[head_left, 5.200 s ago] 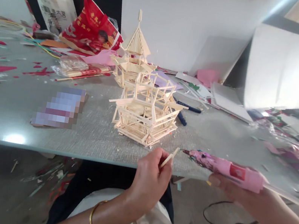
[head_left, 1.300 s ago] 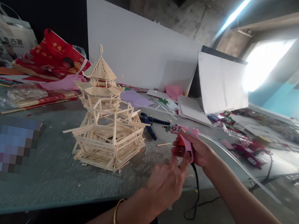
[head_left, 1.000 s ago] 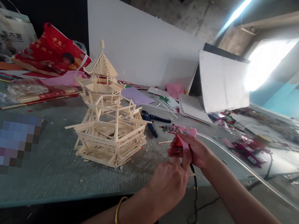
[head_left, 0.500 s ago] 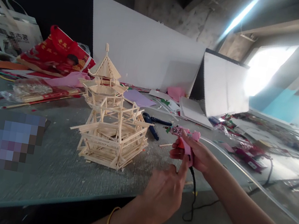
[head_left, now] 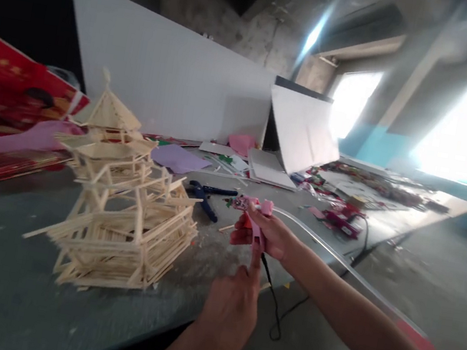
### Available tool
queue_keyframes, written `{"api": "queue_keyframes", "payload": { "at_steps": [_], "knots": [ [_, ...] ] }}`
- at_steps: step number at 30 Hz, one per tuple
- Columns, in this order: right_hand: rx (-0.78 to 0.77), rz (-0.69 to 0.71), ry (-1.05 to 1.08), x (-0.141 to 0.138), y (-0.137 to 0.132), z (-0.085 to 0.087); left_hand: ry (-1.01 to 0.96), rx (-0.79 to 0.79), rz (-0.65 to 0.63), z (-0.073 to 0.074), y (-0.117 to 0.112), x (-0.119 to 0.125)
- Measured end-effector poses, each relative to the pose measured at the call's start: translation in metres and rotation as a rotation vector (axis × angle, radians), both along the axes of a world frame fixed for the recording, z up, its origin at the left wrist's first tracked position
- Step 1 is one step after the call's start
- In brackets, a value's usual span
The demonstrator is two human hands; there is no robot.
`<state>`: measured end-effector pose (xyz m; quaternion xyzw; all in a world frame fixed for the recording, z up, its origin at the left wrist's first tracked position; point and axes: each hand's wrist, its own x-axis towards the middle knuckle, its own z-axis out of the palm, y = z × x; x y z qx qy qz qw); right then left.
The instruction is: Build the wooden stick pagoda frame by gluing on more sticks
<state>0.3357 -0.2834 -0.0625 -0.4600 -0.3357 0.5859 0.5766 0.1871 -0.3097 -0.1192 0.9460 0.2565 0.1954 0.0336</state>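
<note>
Pink plastic glue gun [head_left: 243,203] is in the right hand [head_left: 270,238], which is closed around its grip. The fingers wrap the handle from the far side and the nozzle points to the left, toward the model. The gun is in the air, a little above the grey surface [head_left: 8,292] near its front edge, and a thin black cord [head_left: 272,304] hangs from the bottom of the grip and loops down below the edge. The left hand [head_left: 231,312] is just under it, with its back to the camera. Its index finger is stretched upward and the tip touches the lower end of the grip, while the other fingers are folded in; I cannot tell whether they keep anything inside. To the left of both hands stands a tall tower model of pale wooden sticks [head_left: 118,221], upright on the surface, with a pointed roof on top and apart from the gun. Between the model and the gun lie blue-handled pliers [head_left: 206,200] and one short loose wooden stick [head_left: 225,227]. Behind them a sheet of purple paper [head_left: 177,158] lies flat, a large white board [head_left: 164,80] stands along the back, a smaller white panel [head_left: 301,129] leans to its right, and a red printed bag [head_left: 2,82] lies at the far left. The whole view is blurred.
</note>
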Motion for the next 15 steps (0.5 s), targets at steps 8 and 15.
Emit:
{"api": "queue_keyframes", "payload": {
  "at_steps": [8, 15],
  "knots": [
    [-0.082, 0.116, 0.036, 0.027, 0.001, 0.005, 0.038, -0.108, -0.016, 0.016, -0.003, -0.018],
    [-0.035, 0.184, 0.023, 0.048, 0.005, -0.008, 0.083, -0.127, 0.066, 0.016, -0.001, -0.029]
  ]
}}
